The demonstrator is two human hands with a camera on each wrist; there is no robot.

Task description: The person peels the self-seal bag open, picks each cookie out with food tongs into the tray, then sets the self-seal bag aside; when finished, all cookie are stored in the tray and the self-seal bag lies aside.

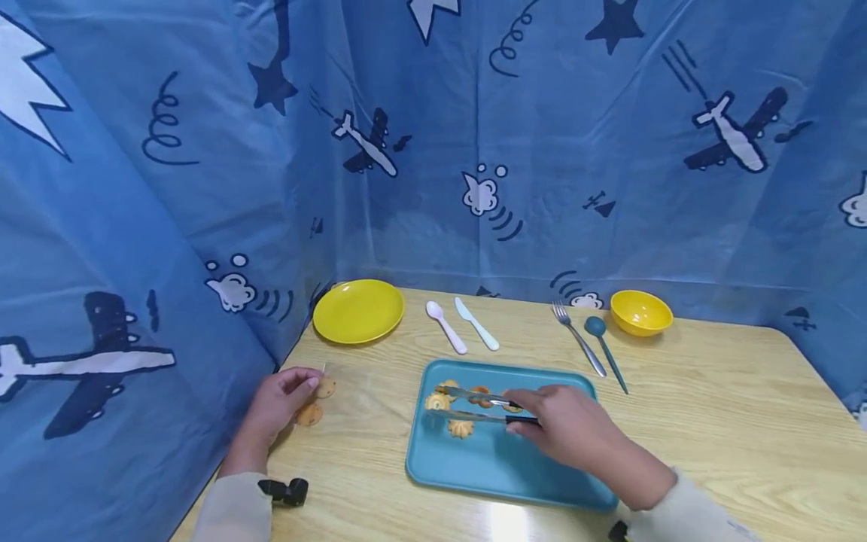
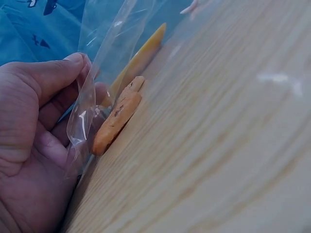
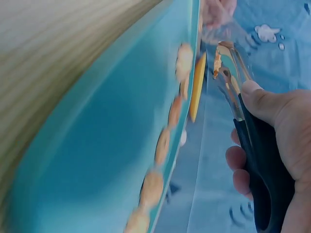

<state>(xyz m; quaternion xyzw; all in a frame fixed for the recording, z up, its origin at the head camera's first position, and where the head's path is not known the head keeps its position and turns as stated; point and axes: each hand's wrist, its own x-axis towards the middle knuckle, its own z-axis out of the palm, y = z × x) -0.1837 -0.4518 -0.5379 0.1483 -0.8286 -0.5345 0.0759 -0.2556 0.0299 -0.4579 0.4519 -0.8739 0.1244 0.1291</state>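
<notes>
My left hand (image 1: pixel 281 399) pinches the edge of a clear plastic bag (image 2: pixel 104 48) between thumb and fingers at the table's left. Round cookies (image 1: pixel 309 414) lie at the bag, beside the hand; the left wrist view shows one cookie (image 2: pixel 116 121) edge-on behind the film. My right hand (image 1: pixel 569 421) grips metal tongs (image 3: pixel 267 160) by their black handles above a teal tray (image 1: pixel 460 470). A cookie (image 3: pixel 217 63) sits between the tong tips, raised off the tray in the right wrist view. Several other cookies (image 1: pixel 461 428) lie along the tray's far side.
A yellow plate (image 1: pixel 359 312) stands back left, a yellow bowl (image 1: pixel 640 313) back right. Between them lie a pink spoon (image 1: pixel 447 329), a pale knife (image 1: pixel 477 324), a metal fork (image 1: pixel 579 339) and a dark green spoon (image 1: pixel 606 354). Blue curtain (image 1: pixel 433 188) borders the wooden table.
</notes>
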